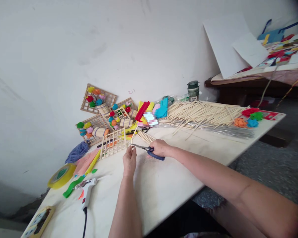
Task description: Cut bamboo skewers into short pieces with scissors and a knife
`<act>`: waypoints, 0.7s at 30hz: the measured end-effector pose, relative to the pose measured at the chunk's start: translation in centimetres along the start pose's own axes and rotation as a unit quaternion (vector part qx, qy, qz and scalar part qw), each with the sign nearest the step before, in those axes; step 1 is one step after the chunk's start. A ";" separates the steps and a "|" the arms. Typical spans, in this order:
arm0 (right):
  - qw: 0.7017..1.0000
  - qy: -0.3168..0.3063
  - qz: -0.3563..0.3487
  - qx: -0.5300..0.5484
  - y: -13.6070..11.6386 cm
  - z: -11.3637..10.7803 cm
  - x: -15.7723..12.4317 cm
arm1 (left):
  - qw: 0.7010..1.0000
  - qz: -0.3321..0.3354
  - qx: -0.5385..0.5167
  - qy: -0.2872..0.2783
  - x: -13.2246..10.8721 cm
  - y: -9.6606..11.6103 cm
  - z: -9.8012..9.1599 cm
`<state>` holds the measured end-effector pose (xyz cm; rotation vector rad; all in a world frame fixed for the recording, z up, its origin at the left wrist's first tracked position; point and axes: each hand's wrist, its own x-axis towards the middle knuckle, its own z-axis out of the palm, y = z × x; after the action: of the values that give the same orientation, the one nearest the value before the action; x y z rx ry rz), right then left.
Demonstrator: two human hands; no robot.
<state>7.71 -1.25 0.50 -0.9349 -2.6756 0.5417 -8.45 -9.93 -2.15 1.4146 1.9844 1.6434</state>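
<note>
My right hand (160, 148) grips a pair of scissors (155, 155) by its dark blue handles, with the blades pointing left. My left hand (129, 160) pinches a thin wooden stick (134, 135) close to the blade tips. Whether the blades touch the stick is too small to tell. Just behind the scissors lies a small bunch of wooden sticks (146, 136). To the left of it, a wooden lattice panel (113, 144) rests on the table (171, 185). Further back stand several lattice pieces (85, 102) with coloured paper flowers (92, 103) and stick-wrapped cylinders (126, 123).
A glue gun (88, 191) with a cord lies at the left front, near yellow tape (62, 176) and a power strip (41, 221). Many loose sticks (201, 112), wires (228, 131), paper strips (142, 110) and a dark cup (193, 91) line the back.
</note>
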 end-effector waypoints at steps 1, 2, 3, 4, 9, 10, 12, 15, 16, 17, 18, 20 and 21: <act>1.000 0.002 0.001 0.000 0.0 -0.1 0.0 | 1.000 -0.005 -0.008 -0.001 0.0 -0.1 0.0; 1.000 0.003 0.002 -0.001 0.0 -0.1 -0.1 | 1.000 -0.010 -0.016 -0.002 0.0 -0.1 -0.1; 1.000 0.003 0.003 -0.001 0.0 -0.1 -0.1 | 1.000 -0.014 -0.021 -0.005 0.0 -0.1 -0.1; 1.000 0.001 0.002 -0.002 0.1 -0.1 -0.1 | 1.000 -0.018 -0.022 -0.009 -0.1 0.0 -0.1; 1.000 -0.003 -0.008 -0.019 0.5 0.2 0.0 | 0.999 -0.038 -0.008 -0.030 -0.5 0.6 -0.2; 1.000 0.000 -0.012 -0.025 0.6 0.2 0.0 | 0.998 -0.038 -0.008 -0.041 -0.6 0.7 -0.1; 0.999 0.005 -0.023 -0.035 0.7 0.3 0.0 | 0.997 -0.036 -0.009 -0.067 -0.9 1.0 0.1; 0.998 0.012 -0.041 -0.045 0.9 0.1 0.0 | 0.995 -0.037 -0.011 -0.092 -1.1 1.3 0.4; 0.998 0.012 -0.043 -0.045 0.9 0.1 0.1 | 0.995 -0.037 -0.009 -0.097 -1.2 1.4 0.4; 0.998 0.011 -0.043 -0.044 0.9 0.0 0.1 | 0.994 -0.036 -0.007 -0.099 -1.2 1.5 0.5; 0.998 0.008 -0.042 -0.042 0.9 0.0 0.1 | 0.995 -0.036 -0.005 -0.098 -1.2 1.6 0.5; 0.999 0.000 -0.037 -0.034 0.8 0.0 0.1 | 0.995 -0.035 -0.004 -0.088 -1.2 1.8 0.5; 0.999 -0.002 -0.035 -0.030 0.8 0.0 0.1 | 0.996 -0.036 -0.004 -0.081 -1.2 1.8 0.4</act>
<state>8.12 -0.62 0.20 -0.8527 -2.7306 0.4496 -6.55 -10.71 -1.24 1.4080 1.9130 1.4560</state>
